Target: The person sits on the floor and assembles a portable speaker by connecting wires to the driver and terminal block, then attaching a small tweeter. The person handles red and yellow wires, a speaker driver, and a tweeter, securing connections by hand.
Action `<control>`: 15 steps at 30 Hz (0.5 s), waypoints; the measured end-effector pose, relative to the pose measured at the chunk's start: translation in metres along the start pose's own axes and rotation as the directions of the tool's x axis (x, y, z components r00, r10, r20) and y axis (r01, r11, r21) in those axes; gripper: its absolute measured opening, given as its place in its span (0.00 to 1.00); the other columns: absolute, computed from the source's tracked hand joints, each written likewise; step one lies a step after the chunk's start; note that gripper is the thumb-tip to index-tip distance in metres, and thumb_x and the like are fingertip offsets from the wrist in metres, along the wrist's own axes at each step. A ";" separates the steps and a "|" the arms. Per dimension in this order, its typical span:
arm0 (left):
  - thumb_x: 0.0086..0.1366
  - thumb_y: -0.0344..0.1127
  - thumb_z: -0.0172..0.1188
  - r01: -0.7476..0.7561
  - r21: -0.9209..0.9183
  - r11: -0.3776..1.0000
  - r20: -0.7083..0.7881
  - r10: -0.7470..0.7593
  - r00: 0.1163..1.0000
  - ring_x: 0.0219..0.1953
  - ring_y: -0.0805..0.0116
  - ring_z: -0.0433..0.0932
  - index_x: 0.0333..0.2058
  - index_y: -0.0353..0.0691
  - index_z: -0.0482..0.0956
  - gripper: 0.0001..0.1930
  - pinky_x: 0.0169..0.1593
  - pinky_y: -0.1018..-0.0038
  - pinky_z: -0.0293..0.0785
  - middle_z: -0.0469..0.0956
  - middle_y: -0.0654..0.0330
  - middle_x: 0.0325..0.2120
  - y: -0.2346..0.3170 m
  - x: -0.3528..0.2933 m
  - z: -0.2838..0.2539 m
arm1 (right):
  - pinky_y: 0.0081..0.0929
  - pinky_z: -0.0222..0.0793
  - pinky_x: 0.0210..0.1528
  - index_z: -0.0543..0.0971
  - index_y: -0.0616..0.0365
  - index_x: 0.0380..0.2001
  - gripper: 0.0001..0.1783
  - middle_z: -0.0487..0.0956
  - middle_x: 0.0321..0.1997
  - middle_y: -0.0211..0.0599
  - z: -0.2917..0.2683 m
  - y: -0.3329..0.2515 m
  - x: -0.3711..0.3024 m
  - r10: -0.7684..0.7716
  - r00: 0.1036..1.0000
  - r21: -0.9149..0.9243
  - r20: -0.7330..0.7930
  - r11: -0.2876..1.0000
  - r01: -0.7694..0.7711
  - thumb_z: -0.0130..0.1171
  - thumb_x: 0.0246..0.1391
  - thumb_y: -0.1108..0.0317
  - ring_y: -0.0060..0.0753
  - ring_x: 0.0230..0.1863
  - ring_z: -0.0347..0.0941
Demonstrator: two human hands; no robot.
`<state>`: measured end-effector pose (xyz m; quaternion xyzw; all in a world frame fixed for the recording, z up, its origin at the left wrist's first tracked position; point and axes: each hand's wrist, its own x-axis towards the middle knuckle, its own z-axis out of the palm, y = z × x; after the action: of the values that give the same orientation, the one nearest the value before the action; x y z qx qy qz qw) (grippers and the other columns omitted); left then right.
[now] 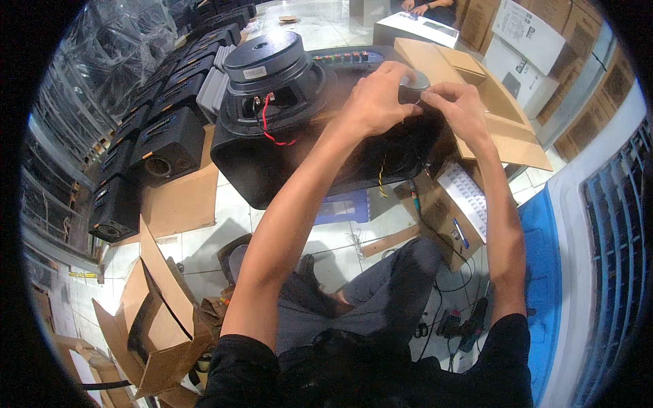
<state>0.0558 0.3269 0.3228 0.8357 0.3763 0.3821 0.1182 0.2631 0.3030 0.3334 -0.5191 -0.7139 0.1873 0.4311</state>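
A black carpet-like speaker box (252, 166) lies in front of me. On its left part a large woofer (265, 71) rests magnet up, with a red wire (266, 126) hanging from its terminals. Over the box's right end, my left hand (381, 98) is closed around a small round part (413, 81) with a grey top. My right hand (459, 105) pinches at the right edge of that part; whatever lies between its fingertips is too small to make out. Below them, a twisted yellow and black wire (383, 178) dangles down the box's near side.
Several black speaker boxes (170, 146) stand in rows at the left. An opened cardboard box (510, 102) is beyond my right hand. A soldering iron (414, 194) and a blue pen (461, 232) lie on cardboard below. Another person's hands (416, 8) show at the far top.
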 end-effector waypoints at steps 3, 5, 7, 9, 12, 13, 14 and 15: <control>0.57 0.44 0.73 -0.018 0.040 0.999 -0.015 0.019 1.000 0.59 0.46 0.76 0.57 0.44 0.77 0.30 0.61 0.57 0.74 0.73 0.52 0.59 0.001 -0.001 0.002 | 0.22 0.70 0.41 0.87 0.66 0.36 0.14 0.86 0.31 0.34 -0.002 -0.001 0.001 0.013 1.000 -0.069 0.019 0.998 -0.012 0.67 0.55 0.64 0.20 0.34 0.76; 0.57 0.45 0.73 -0.041 0.102 0.994 -0.031 0.044 0.999 0.59 0.45 0.75 0.57 0.48 0.77 0.29 0.61 0.56 0.74 0.72 0.51 0.59 0.002 -0.003 0.003 | 0.24 0.68 0.36 0.88 0.65 0.34 0.14 0.83 0.26 0.32 0.000 -0.002 0.001 0.025 1.000 -0.037 -0.009 0.999 -0.026 0.67 0.53 0.63 0.20 0.30 0.73; 0.57 0.44 0.74 -0.044 0.085 0.995 -0.036 0.047 0.998 0.58 0.47 0.76 0.57 0.50 0.78 0.29 0.60 0.57 0.74 0.73 0.52 0.58 0.004 -0.004 0.003 | 0.25 0.66 0.33 0.88 0.65 0.33 0.13 0.81 0.24 0.31 0.003 -0.003 0.002 0.048 0.999 0.000 -0.024 0.999 -0.048 0.67 0.53 0.63 0.19 0.27 0.71; 0.57 0.43 0.74 -0.031 0.085 0.996 -0.032 0.034 0.999 0.58 0.48 0.76 0.57 0.52 0.79 0.28 0.60 0.58 0.74 0.73 0.52 0.58 0.005 -0.004 0.003 | 0.25 0.65 0.32 0.88 0.65 0.32 0.13 0.81 0.24 0.30 0.003 -0.005 0.004 0.082 0.996 0.043 -0.028 0.996 -0.081 0.66 0.53 0.64 0.19 0.27 0.70; 0.59 0.44 0.72 -0.022 0.102 0.995 -0.039 0.026 0.999 0.58 0.47 0.76 0.57 0.52 0.79 0.26 0.60 0.58 0.74 0.73 0.52 0.58 0.004 -0.004 0.003 | 0.24 0.63 0.31 0.88 0.65 0.32 0.13 0.80 0.23 0.28 0.001 -0.006 0.004 0.091 0.996 0.048 -0.011 0.995 -0.090 0.66 0.54 0.64 0.18 0.26 0.69; 0.60 0.44 0.72 -0.036 0.109 0.993 -0.048 0.041 0.998 0.58 0.47 0.76 0.57 0.52 0.79 0.26 0.60 0.57 0.74 0.73 0.52 0.58 0.003 -0.004 0.003 | 0.23 0.63 0.31 0.88 0.65 0.32 0.13 0.80 0.23 0.28 0.000 -0.005 0.004 0.080 0.997 0.043 -0.003 0.996 -0.079 0.66 0.54 0.63 0.17 0.26 0.68; 0.60 0.44 0.71 -0.043 0.119 0.992 -0.048 0.049 0.998 0.58 0.47 0.76 0.57 0.52 0.79 0.26 0.60 0.57 0.74 0.73 0.52 0.58 0.003 -0.003 0.005 | 0.23 0.63 0.31 0.88 0.64 0.32 0.13 0.79 0.23 0.27 0.000 -0.005 0.003 0.072 0.997 0.036 0.006 0.997 -0.072 0.66 0.55 0.63 0.17 0.26 0.68; 0.60 0.44 0.71 -0.063 0.105 0.992 -0.064 0.070 0.996 0.58 0.46 0.76 0.57 0.51 0.79 0.25 0.60 0.57 0.74 0.73 0.52 0.57 0.002 -0.002 0.007 | 0.23 0.62 0.30 0.88 0.64 0.33 0.13 0.79 0.23 0.27 -0.001 -0.004 0.002 0.061 0.998 0.030 0.009 0.998 -0.061 0.66 0.55 0.63 0.16 0.26 0.68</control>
<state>0.0612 0.3243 0.3176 0.8394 0.3714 0.3938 0.0495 0.2613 0.3035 0.3373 -0.5334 -0.6964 0.2132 0.4302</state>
